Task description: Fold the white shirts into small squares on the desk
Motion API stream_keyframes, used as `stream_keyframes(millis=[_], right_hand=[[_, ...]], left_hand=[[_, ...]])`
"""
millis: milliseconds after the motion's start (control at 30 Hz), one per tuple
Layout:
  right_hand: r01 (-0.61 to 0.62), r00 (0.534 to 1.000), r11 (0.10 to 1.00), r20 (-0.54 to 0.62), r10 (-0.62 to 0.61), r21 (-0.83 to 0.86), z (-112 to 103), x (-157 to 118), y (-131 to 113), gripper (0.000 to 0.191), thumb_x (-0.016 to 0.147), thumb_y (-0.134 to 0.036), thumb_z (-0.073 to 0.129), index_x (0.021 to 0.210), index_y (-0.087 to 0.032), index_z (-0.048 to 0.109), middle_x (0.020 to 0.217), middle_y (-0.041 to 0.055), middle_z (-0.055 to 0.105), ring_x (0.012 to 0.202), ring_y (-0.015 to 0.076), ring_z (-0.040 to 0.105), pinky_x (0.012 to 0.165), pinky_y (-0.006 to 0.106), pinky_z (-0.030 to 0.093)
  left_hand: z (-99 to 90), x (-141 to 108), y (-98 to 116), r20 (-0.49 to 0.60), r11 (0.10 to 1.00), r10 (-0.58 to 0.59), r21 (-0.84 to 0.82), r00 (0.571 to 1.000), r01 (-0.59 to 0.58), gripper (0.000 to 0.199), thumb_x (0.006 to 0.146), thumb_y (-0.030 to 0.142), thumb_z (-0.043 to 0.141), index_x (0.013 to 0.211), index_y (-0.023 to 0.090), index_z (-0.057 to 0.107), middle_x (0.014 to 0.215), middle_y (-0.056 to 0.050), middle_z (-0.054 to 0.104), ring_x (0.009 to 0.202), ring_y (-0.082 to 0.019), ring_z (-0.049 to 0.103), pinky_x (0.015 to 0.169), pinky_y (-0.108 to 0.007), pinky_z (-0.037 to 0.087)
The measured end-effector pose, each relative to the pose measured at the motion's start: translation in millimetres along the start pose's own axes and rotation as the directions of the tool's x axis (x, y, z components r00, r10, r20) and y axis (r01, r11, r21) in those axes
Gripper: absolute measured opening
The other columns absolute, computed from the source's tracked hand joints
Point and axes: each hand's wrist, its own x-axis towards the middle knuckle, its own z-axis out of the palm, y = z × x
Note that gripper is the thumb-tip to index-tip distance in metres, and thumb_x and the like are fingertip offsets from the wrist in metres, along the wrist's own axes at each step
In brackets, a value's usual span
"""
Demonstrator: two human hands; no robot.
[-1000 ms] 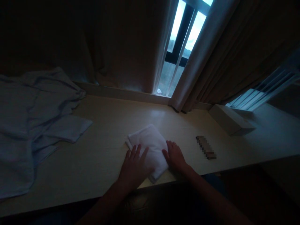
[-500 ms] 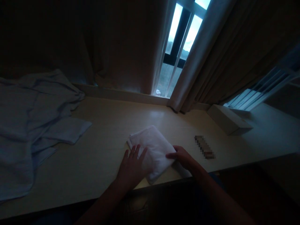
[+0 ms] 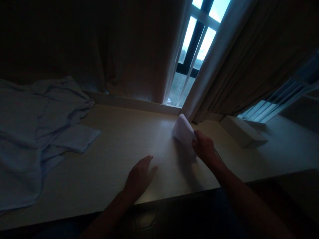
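In my right hand (image 3: 204, 146) is a folded white cloth (image 3: 183, 131), gripped at its right edge and raised off the tabletop (image 3: 119, 142), with its shadow falling below. The cloth is tilted up and slightly blurred. To the left, my left hand (image 3: 139, 176) rests at or just over the tabletop, thumb apart from the fingers and nothing in it. Farther left lies a crumpled heap of white cloth (image 3: 22, 132), one flat folded part of it sticking out toward the middle.
A pale box (image 3: 243, 131) stands at the right rear of the table. Long brown curtains (image 3: 139, 49) hang behind, parted at a bright window (image 3: 196, 43). A low ledge (image 3: 129, 102) runs along the back. The table's front edge is close to my body.
My right hand has lifted the folded cloth off the table and moved it up and right. My left hand no longer touches it and stays near the same place.
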Motion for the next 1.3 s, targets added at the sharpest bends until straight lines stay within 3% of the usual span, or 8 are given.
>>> stream_keyframes(millis=[167,267,333,467,667,800,933,1300], right_hand=[[0.39,0.921,0.885,0.121,-0.371,-0.254,17.5,-47.1,-64.9,0.033,0.09,-0.008,0.041,0.119,-0.011,0.055,0.096,0.0167,0.062,0.085,0.0258,0.055,0.068,0.036,0.039],[0.546,0.827,0.823,0.257,-0.5,-0.155,58.1,-99.0,-97.2,0.026,0.088,-0.013,0.048,0.113,-0.013,0.058,0.094,0.0149,0.063,0.085,0.0268,0.055,0.068,0.038,0.043],[0.543,0.815,0.835,0.296,-0.499,-0.089,82.0,-130.3,-112.4,0.024,0.088,-0.016,0.05,0.11,-0.014,0.059,0.092,0.0145,0.064,0.082,0.0267,0.056,0.067,0.04,0.045],[0.48,0.84,0.876,0.264,-0.473,0.041,89.4,-165.5,-131.3,0.029,0.089,-0.021,0.053,0.118,-0.018,0.057,0.102,0.0153,0.064,0.089,0.0279,0.057,0.073,0.044,0.046],[0.369,0.897,0.884,0.139,-0.419,0.288,35.7,-159.3,-102.1,0.042,0.092,-0.045,0.05,0.125,-0.021,0.055,0.124,0.0125,0.06,0.11,0.0291,0.054,0.096,0.049,0.041],[-0.081,0.995,0.934,0.078,0.058,0.349,34.2,-138.0,-32.6,0.039,0.093,-0.041,0.047,0.122,-0.017,0.057,0.121,0.0147,0.062,0.109,0.0265,0.058,0.094,0.043,0.045],[-0.455,0.88,0.754,0.365,0.303,0.473,53.1,-134.5,8.3,0.044,0.087,-0.051,0.053,0.112,-0.016,0.062,0.095,0.0103,0.07,0.081,0.0222,0.067,0.071,0.033,0.052],[-0.25,0.968,0.744,0.153,0.198,0.619,29.1,-134.8,-40.7,0.02,0.083,-0.027,0.053,0.098,-0.019,0.064,0.087,0.0056,0.068,0.077,0.0186,0.062,0.071,0.03,0.049]], left_hand=[[-3.1,15.0,-5.8,0.215,0.749,-0.393,-0.489,0.894,0.447,0.054,0.089,0.059,0.041,0.117,0.016,0.057,0.117,-0.015,0.068,0.105,-0.024,0.066,0.091,-0.042,0.053],[-3.3,19.6,-17.8,0.284,0.53,-0.467,-0.669,0.838,0.521,0.055,0.089,0.061,0.037,0.113,0.014,0.056,0.118,-0.019,0.066,0.097,-0.021,0.069,0.084,-0.038,0.056],[-5.1,19.0,-22.7,0.245,0.544,-0.487,-0.666,0.838,0.511,0.056,0.086,0.062,0.043,0.109,0.014,0.057,0.114,-0.018,0.067,0.096,-0.022,0.069,0.084,-0.038,0.055],[-10.6,13.2,-15.6,0.118,0.784,-0.404,-0.466,0.907,0.41,0.049,0.084,0.058,0.048,0.11,0.018,0.061,0.111,-0.011,0.069,0.103,-0.024,0.066,0.093,-0.042,0.05],[-6.9,4.3,3.7,0.019,0.96,-0.153,-0.234,0.988,0.154,0.043,0.089,0.047,0.047,0.118,0.017,0.059,0.125,-0.012,0.063,0.116,-0.023,0.06,0.1,-0.043,0.047],[2.4,-11.1,12.9,0.02,0.981,0.195,-0.023,0.981,-0.194,0.057,0.085,0.052,0.054,0.13,0.017,0.051,0.143,-0.014,0.049,0.137,-0.026,0.039,0.112,-0.049,0.035],[18.9,-33.3,25.0,0.138,0.929,0.33,0.131,0.934,-0.347,0.084,0.076,0.062,0.06,0.144,0.019,0.036,0.152,-0.016,0.037,0.144,-0.035,0.023,0.114,-0.06,0.025],[21.6,-41.5,35.2,0.144,0.898,0.35,0.229,0.926,-0.375,0.067,0.086,0.044,0.054,0.145,0.018,0.036,0.149,-0.016,0.041,0.141,-0.035,0.03,0.112,-0.061,0.027]])
